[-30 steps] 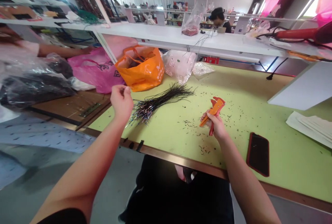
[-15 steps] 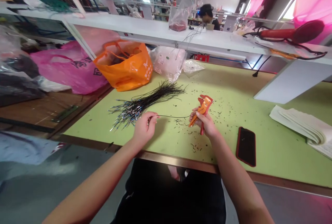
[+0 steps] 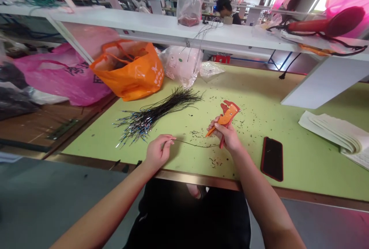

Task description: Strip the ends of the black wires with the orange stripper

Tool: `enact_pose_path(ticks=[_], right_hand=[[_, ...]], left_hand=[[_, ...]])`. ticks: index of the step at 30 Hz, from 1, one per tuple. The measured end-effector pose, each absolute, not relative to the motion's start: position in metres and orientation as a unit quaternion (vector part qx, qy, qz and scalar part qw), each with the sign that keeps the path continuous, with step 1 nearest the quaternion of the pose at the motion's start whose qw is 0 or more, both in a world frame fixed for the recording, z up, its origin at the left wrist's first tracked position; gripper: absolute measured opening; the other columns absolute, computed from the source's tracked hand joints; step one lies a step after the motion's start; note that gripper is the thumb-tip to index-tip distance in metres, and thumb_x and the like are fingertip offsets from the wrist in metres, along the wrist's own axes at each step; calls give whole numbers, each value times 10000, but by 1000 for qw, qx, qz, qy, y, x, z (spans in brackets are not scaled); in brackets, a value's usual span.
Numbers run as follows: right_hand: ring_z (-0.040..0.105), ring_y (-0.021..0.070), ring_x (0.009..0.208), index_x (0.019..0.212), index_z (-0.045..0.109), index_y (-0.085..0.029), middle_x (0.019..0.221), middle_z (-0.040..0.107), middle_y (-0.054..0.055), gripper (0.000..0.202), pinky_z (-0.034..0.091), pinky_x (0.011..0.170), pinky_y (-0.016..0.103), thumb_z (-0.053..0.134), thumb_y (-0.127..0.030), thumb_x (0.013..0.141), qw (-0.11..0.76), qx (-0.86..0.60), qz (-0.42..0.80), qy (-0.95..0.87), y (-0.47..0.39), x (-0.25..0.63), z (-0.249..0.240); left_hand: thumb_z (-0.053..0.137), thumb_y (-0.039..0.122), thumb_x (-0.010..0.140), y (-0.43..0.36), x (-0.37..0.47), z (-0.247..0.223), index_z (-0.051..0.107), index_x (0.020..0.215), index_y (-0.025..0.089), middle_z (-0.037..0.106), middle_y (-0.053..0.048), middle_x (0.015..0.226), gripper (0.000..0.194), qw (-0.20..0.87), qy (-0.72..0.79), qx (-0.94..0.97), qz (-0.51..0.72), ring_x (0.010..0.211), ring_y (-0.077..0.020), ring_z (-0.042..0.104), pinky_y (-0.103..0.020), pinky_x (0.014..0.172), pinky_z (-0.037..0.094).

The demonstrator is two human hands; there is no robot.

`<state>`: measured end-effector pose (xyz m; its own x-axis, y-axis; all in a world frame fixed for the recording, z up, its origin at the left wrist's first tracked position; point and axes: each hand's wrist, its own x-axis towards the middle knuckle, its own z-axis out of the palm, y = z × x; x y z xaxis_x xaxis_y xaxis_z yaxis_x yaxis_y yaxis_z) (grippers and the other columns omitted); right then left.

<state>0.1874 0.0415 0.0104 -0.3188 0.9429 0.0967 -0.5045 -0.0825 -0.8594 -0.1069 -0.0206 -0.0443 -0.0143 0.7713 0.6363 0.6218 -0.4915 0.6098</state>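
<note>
My left hand [image 3: 159, 149] is closed, pinching one end of a thin black wire [image 3: 191, 144] between thumb and fingers. The wire sags slightly over the tabletop towards my right hand [image 3: 225, 131], its far end lying near the tool's lower handle. That hand is wrapped round the handles of an orange and red wire stripper [image 3: 229, 113], whose jaws point up and away from me. Behind my left hand lies a bundle of black wires [image 3: 161, 112], with blue and bare metal ends fanned to the left.
Short black clippings [image 3: 215, 161] are scattered over the green table [image 3: 253, 87]. A phone [image 3: 272, 159] and folded papers [image 3: 331, 129] lie to the right. An orange bag [image 3: 129, 76] and plastic bags [image 3: 184, 64] stand at the back, under a white shelf [image 3: 150, 27]. Someone sits beyond it.
The wire hangs lower on its right side, its far end now by the lower handle. My left hand has come slightly down, and the wire stripper has tilted further right. The view has shifted a little.
</note>
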Motion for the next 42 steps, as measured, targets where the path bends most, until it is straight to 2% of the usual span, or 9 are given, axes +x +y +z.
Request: enact_pose_path(ticks=[5,11,15,24,26,31,36,39,42], right_hand=[[696,198,865,994,691,-243,959,699,22,247,640,884,416,858,-339,840,557,-249,682,-404,43,188,12],[707,219,876,1012,702,-247,983,718,37,254,642,885,446,855,-341,833,537,-252,699,-399,43,188,13],[712,215,885,1041,706,-245,1012,730,40,294,638,890,431,871,-370,832,527,-256,703,-403,41,187,13],[694,212,880,983,664,-260,880,681,5,261,620,902,430,863,-350,840,527,-233,695,-429,39,185,13],[680,209,864,996,655,-262,875,669,4,258,621,916,442,848,-340,843,535,-223,702,-413,38,183,14],[662,209,838,983,629,-268,867,635,-3,235,633,907,464,811,-299,837,561,-234,712,-351,39,181,14],[659,203,819,951,624,-259,861,632,-8,248,635,884,444,813,-267,792,584,-257,713,-291,45,180,9],[655,201,810,943,617,-261,849,621,-13,245,630,895,442,807,-275,789,599,-268,700,-282,46,180,8],[647,199,805,939,608,-267,849,616,-12,230,623,895,428,790,-278,798,616,-270,686,-277,46,182,9]], left_hand=[[606,426,1049,-19,-97,-50,575,972,227,755,-34,839,215,81,474,577,660,556,-132,673,-266,555,565],[624,521,1053,-23,-84,-45,525,1015,236,754,-19,827,304,99,474,518,705,563,-123,670,-263,575,564],[613,537,1057,-24,-81,-48,519,985,232,750,-21,803,327,123,474,538,686,565,-129,679,-261,568,563],[565,557,1064,-27,-85,-55,531,1025,226,772,-58,883,335,124,506,564,641,618,-143,702,-292,617,590],[539,530,1067,-27,-88,-52,548,1052,227,778,-66,904,303,112,539,578,603,675,-174,730,-331,681,618],[538,457,1027,-20,-87,-38,686,1124,213,800,-125,1051,302,101,597,714,351,959,-301,779,-444,883,641],[580,411,1020,-10,-57,-20,667,1320,203,744,-168,1336,375,63,535,795,279,1237,-350,711,-529,1078,575],[608,402,1034,-1,-26,-9,661,1336,204,757,-161,1298,366,78,501,824,254,1189,-333,732,-501,1046,584],[637,411,1036,11,4,-1,676,1294,195,790,-137,1147,338,105,513,826,211,1026,-320,774,-448,916,607]])
